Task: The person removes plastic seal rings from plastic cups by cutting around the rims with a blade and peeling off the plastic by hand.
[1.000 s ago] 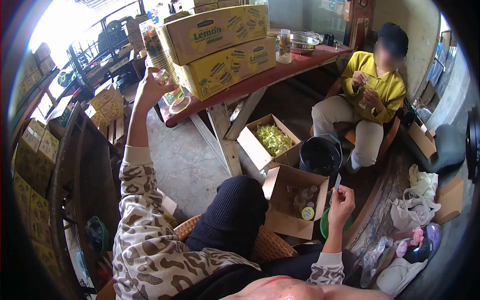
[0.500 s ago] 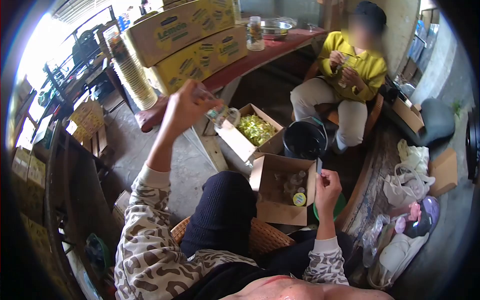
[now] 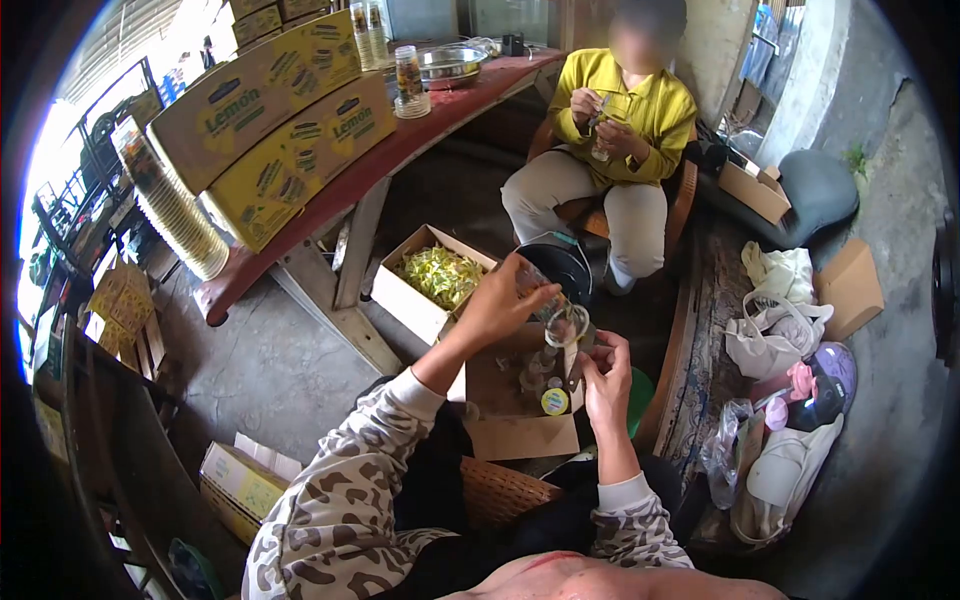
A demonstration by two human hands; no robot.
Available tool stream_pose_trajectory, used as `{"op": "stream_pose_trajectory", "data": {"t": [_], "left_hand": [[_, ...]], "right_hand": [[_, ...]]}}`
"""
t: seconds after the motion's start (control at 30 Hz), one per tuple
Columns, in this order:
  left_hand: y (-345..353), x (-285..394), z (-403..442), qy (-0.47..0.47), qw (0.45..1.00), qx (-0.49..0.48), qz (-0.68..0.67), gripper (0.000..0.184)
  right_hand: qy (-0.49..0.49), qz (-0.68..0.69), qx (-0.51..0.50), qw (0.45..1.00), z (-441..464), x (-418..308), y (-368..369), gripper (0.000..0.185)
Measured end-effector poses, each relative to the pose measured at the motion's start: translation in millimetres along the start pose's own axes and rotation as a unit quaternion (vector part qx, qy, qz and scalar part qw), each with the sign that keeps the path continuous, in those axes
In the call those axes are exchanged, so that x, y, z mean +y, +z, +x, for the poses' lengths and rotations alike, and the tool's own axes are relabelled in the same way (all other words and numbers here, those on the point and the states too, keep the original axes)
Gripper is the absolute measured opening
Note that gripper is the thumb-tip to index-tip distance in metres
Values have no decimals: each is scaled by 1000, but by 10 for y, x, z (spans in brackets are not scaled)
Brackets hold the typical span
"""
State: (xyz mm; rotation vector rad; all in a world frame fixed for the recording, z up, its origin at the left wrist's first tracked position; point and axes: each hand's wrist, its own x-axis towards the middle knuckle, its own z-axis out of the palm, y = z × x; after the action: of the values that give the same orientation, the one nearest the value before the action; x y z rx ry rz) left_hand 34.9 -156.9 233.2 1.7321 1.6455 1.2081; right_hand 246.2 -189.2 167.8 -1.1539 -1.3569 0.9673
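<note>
My left hand (image 3: pixel 508 303) is closed around a clear plastic container (image 3: pixel 566 325), perhaps a cup or jar, tilted with its round mouth toward my right hand. My right hand (image 3: pixel 606 380) pinches a knife (image 3: pixel 573 363) with a short flat blade; the blade lies close to the container's rim, and I cannot tell whether they touch. Below both hands stands an open cardboard box (image 3: pixel 520 437) holding several small clear containers (image 3: pixel 536 372) and one with a yellow-and-white round label (image 3: pixel 554 401).
Left of the hands, a carton (image 3: pixel 405 305) holds yellow-green strips. Behind it are a black bucket (image 3: pixel 572 262) and a seated person in a yellow shirt (image 3: pixel 630 110). Lemon cartons (image 3: pixel 300 165) and stacked cups (image 3: pixel 170 200) rest on the red bench (image 3: pixel 330 200). Bags (image 3: pixel 775 330) lie at right.
My left hand has brought the clear container right and down to the knife in my right hand. The view has turned, so the surroundings appear shifted left.
</note>
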Motion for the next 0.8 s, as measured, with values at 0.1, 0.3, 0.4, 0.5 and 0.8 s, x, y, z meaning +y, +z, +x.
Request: {"op": "stream_pose_trajectory", "data": {"t": [0.1, 0.3, 0.4, 0.5, 0.8], "left_hand": [[127, -76, -77, -17, 1000, -2, -14, 57], [207, -143, -160, -77, 992, 69, -76, 52], [232, -126, -225, -94, 990, 83, -68, 52], [252, -246, -264, -77, 993, 77, -55, 51], [162, -182, -453, -59, 997, 39, -39, 56]], "right_hand": [[22, 10, -25, 999, 15, 90, -1, 33], [75, 15, -2, 997, 56, 126, 52, 22], [92, 1, -30, 995, 64, 191, 17, 16], [118, 42, -32, 992, 53, 281, 6, 18], [150, 8, -81, 985, -10, 226, 61, 22]]}}
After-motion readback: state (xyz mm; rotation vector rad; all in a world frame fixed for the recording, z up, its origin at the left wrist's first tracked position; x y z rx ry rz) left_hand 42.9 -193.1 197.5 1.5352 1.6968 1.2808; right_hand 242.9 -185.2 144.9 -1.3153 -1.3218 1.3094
